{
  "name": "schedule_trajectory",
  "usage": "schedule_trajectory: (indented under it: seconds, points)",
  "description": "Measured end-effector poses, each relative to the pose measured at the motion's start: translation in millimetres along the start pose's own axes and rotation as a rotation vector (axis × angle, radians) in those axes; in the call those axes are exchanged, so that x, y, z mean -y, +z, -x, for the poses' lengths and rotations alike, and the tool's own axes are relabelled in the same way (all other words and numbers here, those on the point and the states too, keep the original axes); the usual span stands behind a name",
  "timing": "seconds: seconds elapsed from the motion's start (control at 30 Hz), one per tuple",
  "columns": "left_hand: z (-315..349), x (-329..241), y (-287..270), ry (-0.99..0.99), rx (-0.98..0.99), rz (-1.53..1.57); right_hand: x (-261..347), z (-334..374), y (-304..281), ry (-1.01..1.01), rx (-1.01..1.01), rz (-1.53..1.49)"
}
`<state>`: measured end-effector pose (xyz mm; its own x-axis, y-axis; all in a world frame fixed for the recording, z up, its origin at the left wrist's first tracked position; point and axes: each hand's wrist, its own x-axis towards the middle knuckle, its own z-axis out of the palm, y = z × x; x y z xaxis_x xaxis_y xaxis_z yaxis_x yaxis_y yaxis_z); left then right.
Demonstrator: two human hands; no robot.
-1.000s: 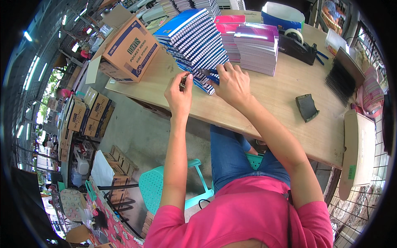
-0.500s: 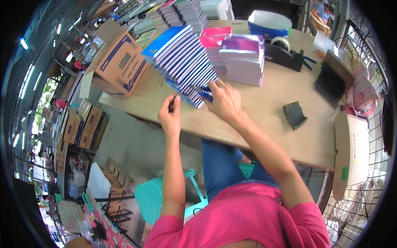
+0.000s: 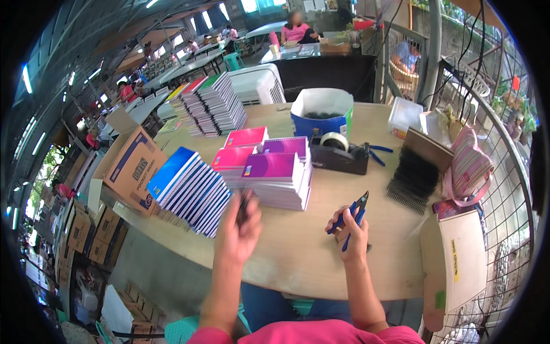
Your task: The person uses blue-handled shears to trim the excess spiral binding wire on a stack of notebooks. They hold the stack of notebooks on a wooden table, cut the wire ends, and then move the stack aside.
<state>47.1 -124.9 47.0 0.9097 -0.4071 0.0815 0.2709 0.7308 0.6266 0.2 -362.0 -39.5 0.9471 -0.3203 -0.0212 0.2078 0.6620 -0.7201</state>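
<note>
My right hand (image 3: 351,234) is closed round blue-handled cutting pliers (image 3: 360,207), their jaws pointing up and away, above the near part of the table. My left hand (image 3: 236,234) is raised in front of the notebooks, its fingers curled round a small dark thing (image 3: 245,207) too blurred to name. To its left leans a tall stack of blue-covered notebooks (image 3: 192,192) with dark bindings. Just beyond it stand piles of purple spiral notebooks (image 3: 274,166) and pink-red notebooks (image 3: 234,157).
An open carton (image 3: 140,163) stands at the left. Farther back are a blue-and-white bin (image 3: 321,121) holding black bits, a tape dispenser (image 3: 342,157) and more blue-handled pliers (image 3: 379,153). Black binding wires (image 3: 409,182) and a beige box (image 3: 455,252) lie at the right.
My right hand has drawn away from the blue notebooks toward the right with the pliers. My left hand still holds the dark thing. The view has tilted up, showing more of the room.
</note>
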Motion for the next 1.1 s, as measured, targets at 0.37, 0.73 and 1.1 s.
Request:
schedule_trajectory:
  seconds: [0.37,0.73,1.1]
  points:
    - [-406,39,46,-0.149,-0.310,-0.768,18,-18,-23,-0.025,-0.072,-0.262]
    - [35,31,-6,1.153,-0.060,-1.382,-7,6,72,-0.485,0.320,0.998]
    - [99,-42,-111,0.873,-0.691,-0.956,-122,35,163,-0.726,0.596,1.564]
